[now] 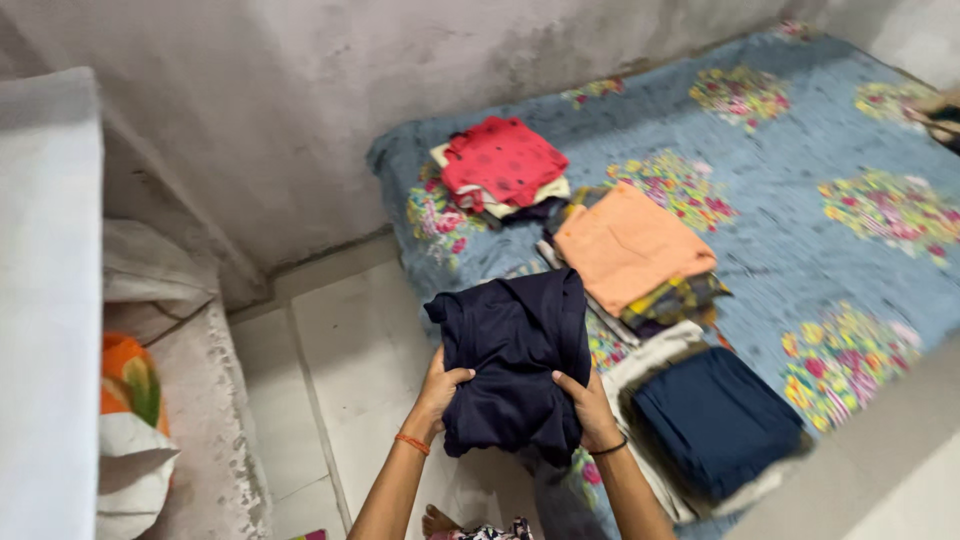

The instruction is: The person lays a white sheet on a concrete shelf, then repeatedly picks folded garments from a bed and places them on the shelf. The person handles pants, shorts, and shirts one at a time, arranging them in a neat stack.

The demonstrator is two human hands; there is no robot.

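Observation:
A folded dark navy garment (515, 350) is held up in front of me, over the near edge of a mattress. My left hand (438, 390) grips its lower left side; an orange thread band circles that wrist. My right hand (590, 408) grips its lower right side, with a dark band on the wrist. Right of my hands lies a folded blue garment (715, 420) on top of a pale stack.
The mattress has a blue floral sheet (800, 250). On it sit a stack topped with orange cloth (630, 245) and a stack topped with red spotted cloth (500, 160). A tiled floor (340, 380), a grey wall and white sacks (140, 450) lie to the left.

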